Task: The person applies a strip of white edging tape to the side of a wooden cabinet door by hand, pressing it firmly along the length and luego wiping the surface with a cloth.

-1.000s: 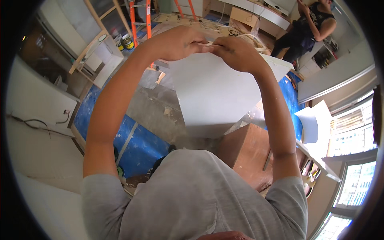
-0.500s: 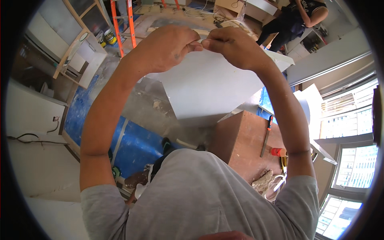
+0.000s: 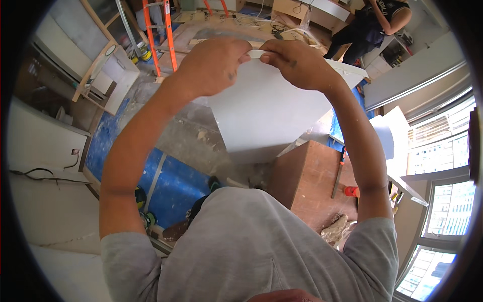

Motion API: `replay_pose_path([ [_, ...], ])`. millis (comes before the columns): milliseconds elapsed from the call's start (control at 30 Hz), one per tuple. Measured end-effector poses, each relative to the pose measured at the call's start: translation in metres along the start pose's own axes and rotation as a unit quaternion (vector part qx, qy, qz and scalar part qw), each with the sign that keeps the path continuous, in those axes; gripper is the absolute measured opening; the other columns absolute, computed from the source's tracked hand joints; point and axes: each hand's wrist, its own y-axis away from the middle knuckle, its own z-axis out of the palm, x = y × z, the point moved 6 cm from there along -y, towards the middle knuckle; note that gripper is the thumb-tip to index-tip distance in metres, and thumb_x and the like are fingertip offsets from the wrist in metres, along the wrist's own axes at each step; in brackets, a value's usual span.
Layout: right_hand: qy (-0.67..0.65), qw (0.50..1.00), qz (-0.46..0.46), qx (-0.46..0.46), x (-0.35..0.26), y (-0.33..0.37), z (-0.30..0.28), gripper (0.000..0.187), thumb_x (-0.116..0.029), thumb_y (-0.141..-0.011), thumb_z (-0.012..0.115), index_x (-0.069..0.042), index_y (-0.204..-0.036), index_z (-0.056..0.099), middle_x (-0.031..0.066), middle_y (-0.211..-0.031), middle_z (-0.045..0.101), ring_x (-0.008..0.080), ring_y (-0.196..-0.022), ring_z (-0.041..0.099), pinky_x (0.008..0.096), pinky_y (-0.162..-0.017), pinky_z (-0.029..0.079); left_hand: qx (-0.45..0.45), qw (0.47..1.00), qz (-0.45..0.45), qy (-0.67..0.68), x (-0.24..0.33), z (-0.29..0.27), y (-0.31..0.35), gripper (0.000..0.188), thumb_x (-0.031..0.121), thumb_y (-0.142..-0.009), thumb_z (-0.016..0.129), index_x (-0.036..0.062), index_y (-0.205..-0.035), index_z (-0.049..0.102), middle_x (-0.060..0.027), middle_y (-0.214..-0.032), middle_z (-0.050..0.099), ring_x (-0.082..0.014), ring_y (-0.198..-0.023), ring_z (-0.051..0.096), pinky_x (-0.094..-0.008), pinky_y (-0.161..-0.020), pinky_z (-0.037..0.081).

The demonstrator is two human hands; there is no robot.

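Note:
Both arms reach forward over a large white panel (image 3: 271, 110). My left hand (image 3: 214, 65) is closed, its thumb and fingertips pinching one end of a short, thin white strip (image 3: 257, 53). The other end sits in the pinch of my right hand (image 3: 302, 65). Between the two pinches the strip spans a small gap, above the far part of the panel. My fingers cover its ends, so its full length is hidden.
Right of the panel stands a brown wooden box (image 3: 317, 181) with a file (image 3: 338, 171) and a red roll-shaped item (image 3: 351, 191) on top. An orange ladder (image 3: 160, 38) rises at the far left. A person (image 3: 372, 25) stands far right. Blue sheeting (image 3: 176, 183) covers floor at left.
My hands have drawn slightly apart, and more of the white strip shows between them. The whole view has shifted a little. Both pinches stay closed.

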Motion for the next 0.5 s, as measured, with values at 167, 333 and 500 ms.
replay_pose_path([
  [167,-0.012,1.0,0.016,0.016,0.002,0.007,0.002,0.031,-0.033,-0.102,0.065,-0.006,-0.114,0.073,0.0183,-0.1,0.072,0.0388,-0.094,0.067,0.0457,-0.082,0.051,0.006,0.999,-0.039,-0.005,0.014,0.001,0.003,0.03,0.0,-0.094,0.058,0.0042,-0.122,0.069,-0.0166,-0.109,0.074,-0.037,-0.094,0.072,-0.0436,-0.083,0.055],
  [333,-0.047,0.998,-0.034,-0.015,0.011,0.001,-0.001,0.036,-0.037,-0.103,0.064,-0.007,-0.121,0.074,0.0199,-0.107,0.074,0.0364,-0.099,0.07,0.044,-0.089,0.052,0.045,0.996,-0.052,0.05,0.014,-0.003,0.003,0.027,0.004,-0.099,0.056,0.0052,-0.124,0.068,-0.0156,-0.11,0.074,-0.0321,-0.096,0.073,-0.0406,-0.087,0.055],
  [500,0.052,0.995,-0.083,0.01,0.072,0.038,-0.048,0.047,-0.042,-0.108,0.057,-0.004,-0.132,0.07,0.0195,-0.122,0.074,0.0351,-0.112,0.069,0.0411,-0.101,0.052,0.039,0.992,-0.008,0.118,-0.001,-0.004,0.0,0.028,0.019,-0.104,0.058,0.01,-0.127,0.07,-0.0123,-0.116,0.074,-0.0289,-0.097,0.071,-0.037,-0.086,0.054],
])
